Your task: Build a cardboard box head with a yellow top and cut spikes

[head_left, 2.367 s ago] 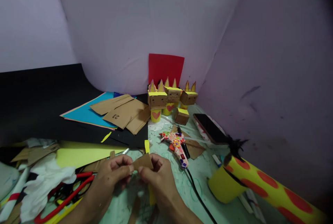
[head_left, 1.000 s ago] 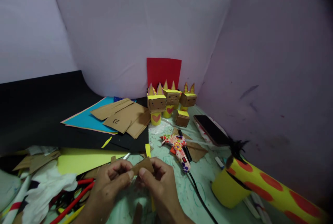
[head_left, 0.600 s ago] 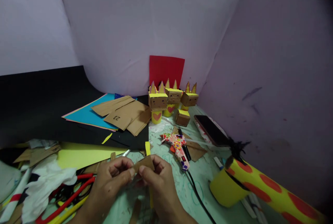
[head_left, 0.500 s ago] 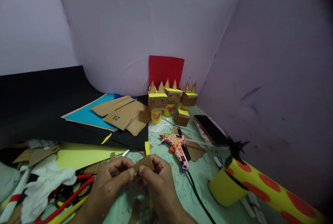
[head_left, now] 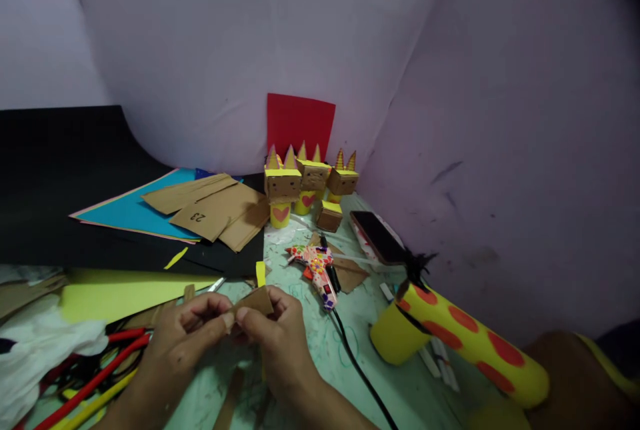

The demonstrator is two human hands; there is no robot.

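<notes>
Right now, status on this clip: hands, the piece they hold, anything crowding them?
Left hand and right hand both pinching the small cardboard piece. Piece held just above the table. Glue gun close right, untouched.

between my fingers (head_left: 227, 319) sits a plain brown cardboard piece (head_left: 256, 299). the glue gun (head_left: 316, 266) is white with red and yellow flowers. the tube (head_left: 465, 343) on the right is yellow with orange-red spots. far off, a red sheet (head_left: 299, 122); left, a blue one (head_left: 125, 207).

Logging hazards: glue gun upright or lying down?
Lying down. The glue gun rests on its side on the table, cord trailing toward the camera.
</notes>
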